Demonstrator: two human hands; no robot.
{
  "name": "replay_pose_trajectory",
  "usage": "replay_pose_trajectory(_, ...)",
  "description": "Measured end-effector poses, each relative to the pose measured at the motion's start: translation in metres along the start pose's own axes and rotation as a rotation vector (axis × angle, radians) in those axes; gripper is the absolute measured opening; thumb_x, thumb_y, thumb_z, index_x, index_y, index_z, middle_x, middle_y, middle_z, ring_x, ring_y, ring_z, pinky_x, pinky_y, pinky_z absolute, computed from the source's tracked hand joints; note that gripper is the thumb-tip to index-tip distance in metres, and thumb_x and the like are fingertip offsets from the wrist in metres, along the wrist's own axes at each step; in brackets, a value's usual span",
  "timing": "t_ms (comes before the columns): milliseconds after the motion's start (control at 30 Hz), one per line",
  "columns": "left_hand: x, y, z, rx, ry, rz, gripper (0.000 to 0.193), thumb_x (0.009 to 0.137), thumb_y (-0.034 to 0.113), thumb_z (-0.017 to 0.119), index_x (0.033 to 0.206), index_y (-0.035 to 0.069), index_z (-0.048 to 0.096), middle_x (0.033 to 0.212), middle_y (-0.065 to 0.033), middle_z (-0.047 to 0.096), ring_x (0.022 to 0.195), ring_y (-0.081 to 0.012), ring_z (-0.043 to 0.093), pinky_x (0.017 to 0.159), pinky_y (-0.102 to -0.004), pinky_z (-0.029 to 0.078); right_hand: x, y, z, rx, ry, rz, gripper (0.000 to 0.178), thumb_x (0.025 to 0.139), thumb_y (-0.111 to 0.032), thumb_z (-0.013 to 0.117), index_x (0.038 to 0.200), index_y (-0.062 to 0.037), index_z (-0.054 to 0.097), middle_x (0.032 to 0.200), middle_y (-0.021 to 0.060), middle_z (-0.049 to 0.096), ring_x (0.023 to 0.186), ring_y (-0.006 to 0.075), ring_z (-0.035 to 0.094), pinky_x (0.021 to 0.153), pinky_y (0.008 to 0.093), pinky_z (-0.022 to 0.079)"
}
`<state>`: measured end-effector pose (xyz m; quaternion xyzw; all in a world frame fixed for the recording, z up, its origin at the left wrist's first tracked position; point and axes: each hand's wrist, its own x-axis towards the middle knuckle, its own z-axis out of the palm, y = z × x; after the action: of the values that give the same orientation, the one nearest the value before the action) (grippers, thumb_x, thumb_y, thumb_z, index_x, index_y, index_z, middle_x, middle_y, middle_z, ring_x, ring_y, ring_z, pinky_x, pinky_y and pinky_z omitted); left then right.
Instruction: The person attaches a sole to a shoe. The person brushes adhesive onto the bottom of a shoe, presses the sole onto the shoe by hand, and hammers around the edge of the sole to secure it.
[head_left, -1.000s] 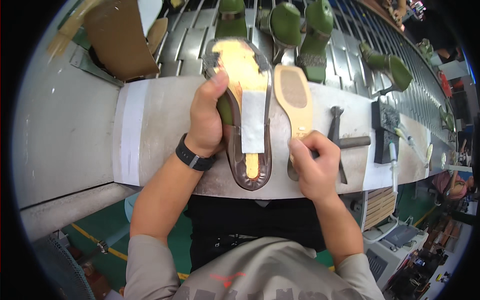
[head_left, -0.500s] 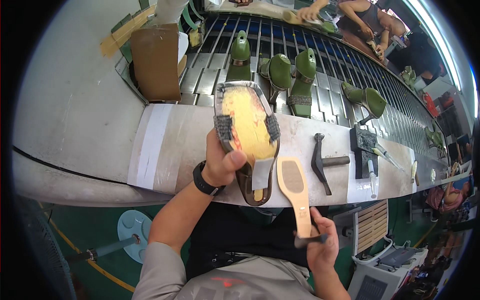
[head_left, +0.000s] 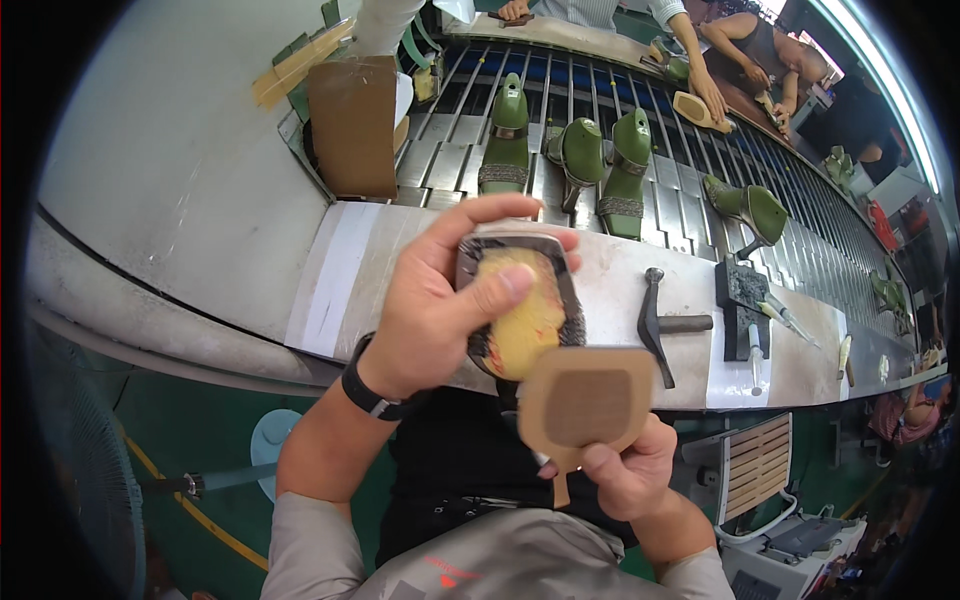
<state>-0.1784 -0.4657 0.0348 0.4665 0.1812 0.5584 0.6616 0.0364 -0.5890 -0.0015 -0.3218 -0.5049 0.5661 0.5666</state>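
My left hand [head_left: 430, 300], a watch on its wrist, is wrapped around a shoe [head_left: 525, 320], thumb across its yellow, glue-like underside. Dark textured edging lines the shoe's rim; its narrow end is hidden behind the sole. In front of it and lower, my right hand [head_left: 630, 465] pinches a tan shoe sole [head_left: 585, 405] with a darker brown rectangle in its broad part. That sole is slightly blurred and overlaps the shoe in the view; whether they touch I cannot tell. To the right lies a hammer [head_left: 665, 325] on the bench.
Several green high-heeled shoes [head_left: 627, 170] stand on the metal conveyor [head_left: 450, 150] beyond the bench. A black block [head_left: 740, 310] with slim tools sits right of the hammer. A cardboard piece [head_left: 352, 130] stands far left. Across the conveyor, another person's hand [head_left: 708, 95] touches a sole.
The tan sole has come up in my right hand and now covers the shoe's lower part. My left hand has shifted its grip, thumb now across the underside. The view has moved slightly.
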Motion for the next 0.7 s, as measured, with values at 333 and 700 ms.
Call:
replay_pose_trajectory(333,-0.026,-0.012,0.007,-0.107,-0.157,0.041,0.051,0.107,0.04,0.062,0.136,0.0,0.051,0.133,-0.0338,0.063,0.123,-0.0395,0.067,0.103,-0.0524,0.057,0.025,-0.015,0.021,-0.001,-0.084,0.204,0.024,0.104,-0.011,0.063,0.102,0.0108,0.073,0.08,0.0156,0.077,0.072,0.018,0.077,0.062,0.0298,0.062)
replay_pose_trajectory(700,-0.031,-0.015,0.01,0.118,-0.203,0.108,0.071,0.086,0.04,0.081,0.134,-0.003,0.05,0.13,-0.0358,0.063,0.123,-0.0402,0.067,0.104,-0.0529,0.057,0.02,-0.01,0.018,-0.025,-0.043,0.19,0.023,0.102,-0.012,0.068,0.093,0.0092,0.075,0.075,0.0118,0.076,0.067,0.0109,0.07,0.056,0.0267,0.055)
